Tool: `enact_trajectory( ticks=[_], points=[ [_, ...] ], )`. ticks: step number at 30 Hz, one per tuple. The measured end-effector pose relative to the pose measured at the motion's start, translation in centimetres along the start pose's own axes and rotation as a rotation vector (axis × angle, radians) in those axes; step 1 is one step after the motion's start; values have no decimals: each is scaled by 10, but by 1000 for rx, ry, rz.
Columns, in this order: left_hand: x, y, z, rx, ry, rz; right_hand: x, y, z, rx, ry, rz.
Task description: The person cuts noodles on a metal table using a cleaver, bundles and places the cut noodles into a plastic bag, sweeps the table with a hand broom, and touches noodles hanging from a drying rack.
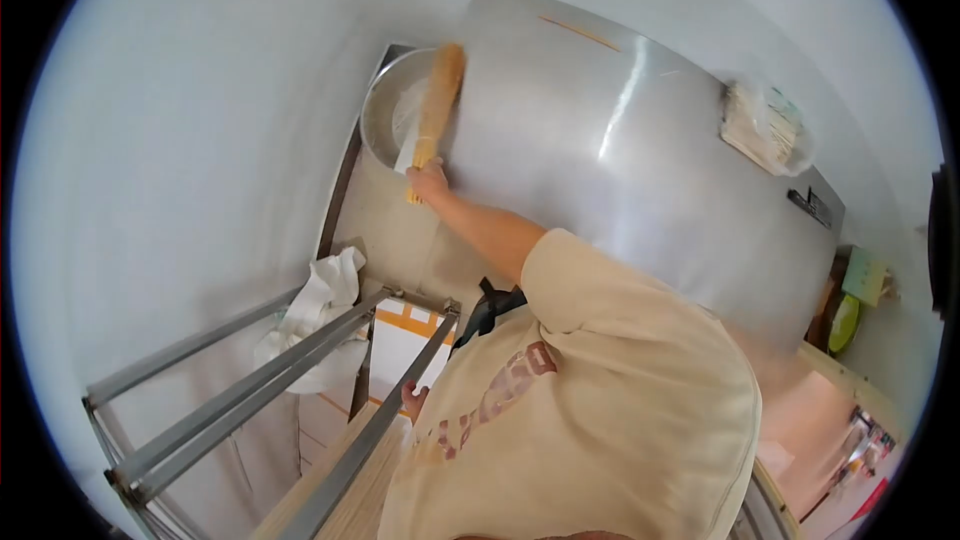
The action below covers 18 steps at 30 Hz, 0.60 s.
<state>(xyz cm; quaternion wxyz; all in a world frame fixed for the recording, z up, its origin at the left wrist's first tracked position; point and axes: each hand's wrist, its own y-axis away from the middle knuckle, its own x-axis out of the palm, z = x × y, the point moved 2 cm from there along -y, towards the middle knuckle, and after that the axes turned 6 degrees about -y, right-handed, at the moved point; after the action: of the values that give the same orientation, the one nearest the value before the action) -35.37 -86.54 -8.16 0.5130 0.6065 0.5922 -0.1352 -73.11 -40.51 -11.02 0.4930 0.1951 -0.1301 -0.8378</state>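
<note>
My right hand point(428, 181) is closed around the handle of a long brush point(441, 100) with yellow-orange bristles. It is held upright along the left edge of the metal table point(640, 190), partly over a round metal bin point(378, 125). Whitish stuff shows inside the bin, partly hidden by the brush. Low on the left, my left hand point(413, 401) shows only in part beside my shirt, close to a metal rail point(375, 425). Its visible fingers look apart, with nothing seen in them.
A thin stick point(580, 32) lies near the table's far edge. A clear bag of sticks point(765, 130) and a black object point(808, 207) rest on the right. A metal rack point(240, 395), a crumpled white cloth point(325, 290) and a white box with orange tape point(405, 340) stand lower left.
</note>
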Motion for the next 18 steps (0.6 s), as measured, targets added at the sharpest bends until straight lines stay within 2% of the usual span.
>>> enact_trajectory(
  ticks=[1, 3, 4, 6, 9, 10, 11, 12, 14, 16, 18],
  points=[
    [1, -3, 2, -4, -33, 29, -5, -7, 2, -31, 60, -3],
    [13, -7, -2, 9, -83, 96, -37, -19, -9, 168, -407, -96],
    [19, -8, -4, 19, -105, 129, -75, -11, -14, 169, -395, -128],
    [31, -13, -9, 23, -132, 176, -169, 29, -21, 76, -333, -43],
    [44, -19, -21, 40, -154, 214, -308, 46, -103, 55, -634, -141],
    [48, -21, -23, 49, -160, 224, -370, 67, -90, 115, 2, -339],
    [52, -23, -25, 58, -165, 232, -422, 95, -84, -52, 320, -518],
    [56, -25, -30, 67, -165, 240, -467, 119, -64, 57, 437, -544],
    [59, -30, -43, 80, -162, 245, -540, 147, -64, 7, 580, -680],
    [60, -31, -65, 84, -143, 254, -591, 166, -66, 112, 658, -699],
    [54, -24, -104, 64, -107, 256, -621, 173, -84, 216, 820, -539]
  ],
)
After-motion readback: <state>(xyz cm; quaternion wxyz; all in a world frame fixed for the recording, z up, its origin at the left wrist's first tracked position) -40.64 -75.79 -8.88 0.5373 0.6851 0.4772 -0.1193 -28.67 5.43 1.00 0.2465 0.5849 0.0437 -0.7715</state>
